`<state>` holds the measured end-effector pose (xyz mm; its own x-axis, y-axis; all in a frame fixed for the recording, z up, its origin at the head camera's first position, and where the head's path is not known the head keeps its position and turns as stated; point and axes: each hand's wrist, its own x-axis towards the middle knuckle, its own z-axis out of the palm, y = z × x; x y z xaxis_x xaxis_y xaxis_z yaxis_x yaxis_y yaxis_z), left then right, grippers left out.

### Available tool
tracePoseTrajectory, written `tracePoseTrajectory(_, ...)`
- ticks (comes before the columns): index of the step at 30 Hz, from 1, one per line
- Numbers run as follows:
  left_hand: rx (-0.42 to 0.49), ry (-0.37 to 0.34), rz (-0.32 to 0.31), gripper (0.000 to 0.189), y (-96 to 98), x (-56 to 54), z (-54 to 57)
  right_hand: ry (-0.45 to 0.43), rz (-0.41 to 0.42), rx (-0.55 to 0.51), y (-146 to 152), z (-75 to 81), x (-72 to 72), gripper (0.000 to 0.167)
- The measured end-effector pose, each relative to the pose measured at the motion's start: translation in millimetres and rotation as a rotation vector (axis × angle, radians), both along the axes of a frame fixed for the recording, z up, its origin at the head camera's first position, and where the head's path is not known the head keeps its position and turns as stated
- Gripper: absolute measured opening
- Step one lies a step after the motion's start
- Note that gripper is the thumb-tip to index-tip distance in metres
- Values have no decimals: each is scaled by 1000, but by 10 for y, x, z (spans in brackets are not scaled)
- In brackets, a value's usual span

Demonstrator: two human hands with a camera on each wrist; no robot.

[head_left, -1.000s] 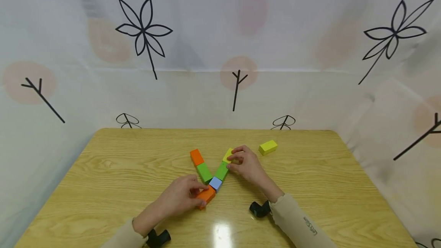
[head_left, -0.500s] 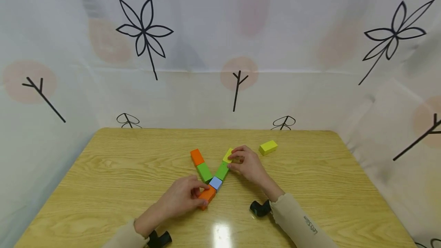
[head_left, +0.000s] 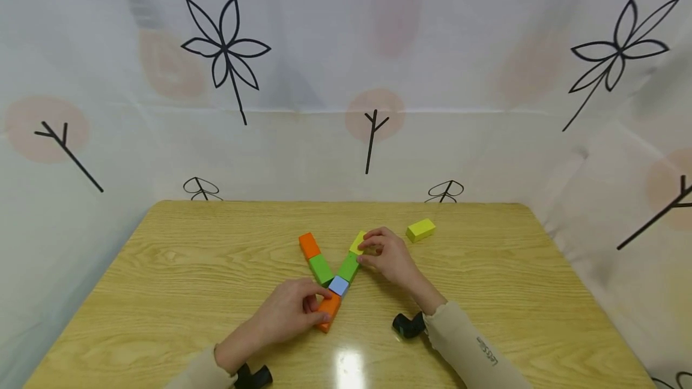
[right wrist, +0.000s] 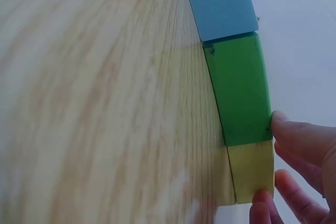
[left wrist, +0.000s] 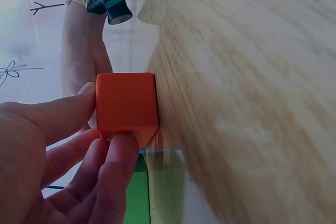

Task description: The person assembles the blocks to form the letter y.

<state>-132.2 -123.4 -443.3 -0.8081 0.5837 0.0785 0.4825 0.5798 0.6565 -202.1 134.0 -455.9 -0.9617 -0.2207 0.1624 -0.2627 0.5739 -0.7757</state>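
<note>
My left hand (head_left: 286,311) pinches an orange block (head_left: 331,310) between thumb and fingers; its square end fills the middle of the left wrist view. Against that block's far end sits a blue block (head_left: 339,285), followed by a green block (head_left: 348,267) and a yellow block (head_left: 357,241) in one slanted row. The right hand (head_left: 391,259) holds the row's far end: its thumb lies at the green block (right wrist: 239,93), and its other fingers curl at the yellow block (right wrist: 252,169). A second green block (head_left: 321,270) and second orange block (head_left: 309,245) branch off left, forming a Y.
A loose yellow block (head_left: 420,230) lies beyond the right hand. Black wrist-worn devices (head_left: 408,325) sit at both cuffs. The wooden table (head_left: 189,257) meets a patterned cloth backdrop (head_left: 303,155) at its far edge.
The near orange block has turned under my left hand, so it lies more in line with the slanted row. That hand has shifted slightly right. The right hand stays in place.
</note>
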Motion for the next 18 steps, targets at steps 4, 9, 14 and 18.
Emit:
tracePoseTrajectory(4,-3,-9,3,25,-8,-9,9,2,0,3,2,1,-4,15)
tracePoseTrajectory(9,-13,-2,-4,26,-25,-24,19,-2,3,5,2,1,-11,15)
tracePoseTrajectory(14,-18,5,-17,25,-27,-27,24,-8,2,6,4,13,-6,15)
tracePoseTrajectory(18,-15,1,-21,25,-34,-24,31,2,1,16,1,29,3,15)
